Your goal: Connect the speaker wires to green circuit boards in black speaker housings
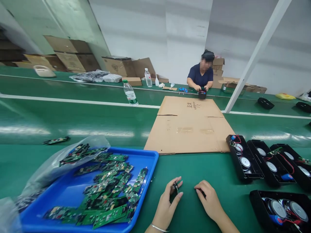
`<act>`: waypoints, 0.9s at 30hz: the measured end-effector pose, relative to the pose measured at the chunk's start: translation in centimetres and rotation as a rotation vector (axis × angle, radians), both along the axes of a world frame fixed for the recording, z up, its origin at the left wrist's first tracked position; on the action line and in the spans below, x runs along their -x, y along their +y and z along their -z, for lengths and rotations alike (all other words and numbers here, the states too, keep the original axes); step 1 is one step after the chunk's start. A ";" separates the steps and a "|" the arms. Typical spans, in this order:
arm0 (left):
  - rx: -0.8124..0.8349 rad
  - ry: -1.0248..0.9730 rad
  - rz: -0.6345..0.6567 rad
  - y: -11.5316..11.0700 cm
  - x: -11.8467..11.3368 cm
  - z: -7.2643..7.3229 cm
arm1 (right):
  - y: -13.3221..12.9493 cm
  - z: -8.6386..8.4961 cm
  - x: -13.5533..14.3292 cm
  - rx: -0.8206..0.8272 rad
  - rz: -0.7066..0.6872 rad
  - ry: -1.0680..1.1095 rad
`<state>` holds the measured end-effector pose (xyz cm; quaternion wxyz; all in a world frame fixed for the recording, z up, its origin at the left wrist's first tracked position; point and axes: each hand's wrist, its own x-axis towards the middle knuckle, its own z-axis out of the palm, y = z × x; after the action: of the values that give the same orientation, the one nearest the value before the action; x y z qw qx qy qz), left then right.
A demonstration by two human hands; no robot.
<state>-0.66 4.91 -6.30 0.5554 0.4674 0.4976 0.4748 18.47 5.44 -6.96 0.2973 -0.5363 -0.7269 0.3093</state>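
Observation:
My left hand (167,200) is curled above the green tabletop, around a small dark object (174,189) with a pale shiny edge; its kind is not clear. To its right, my right hand (208,198) has its thumb and fingers drawn together, and a dark spot shows at the fingertips. Whether that is a held piece cannot be made out. A blue tray (153,161) of green circuit boards (109,191) lies left of my left hand. Black speaker housings (244,166) with silver round drivers, red wires and blue cylinders stand right of my right hand.
A flattened cardboard sheet (191,129) lies ahead of my hands. A plastic bag (60,161) of boards overlaps the tray. Beyond are a water bottle (130,94), a slanting white post (257,55), cardboard boxes (73,58) and a co-worker (201,76) handling a black housing.

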 end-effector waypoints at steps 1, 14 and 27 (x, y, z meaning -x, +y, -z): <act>-0.001 0.024 0.004 0.1 0.1 -0.2 | 0.0 0.0 0.0 0.003 0.003 -0.003; 0.122 -0.227 -0.274 2.2 -2.3 -0.3 | 3.2 -1.5 0.0 0.064 0.120 -0.007; 0.024 -0.162 -0.254 9.8 -4.8 0.6 | 33.5 -9.4 0.2 -0.078 0.164 -0.679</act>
<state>4.12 14.73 -6.94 0.5348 0.3541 0.5120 0.5713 18.24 38.94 2.40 0.0826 -0.6534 -0.7500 0.0605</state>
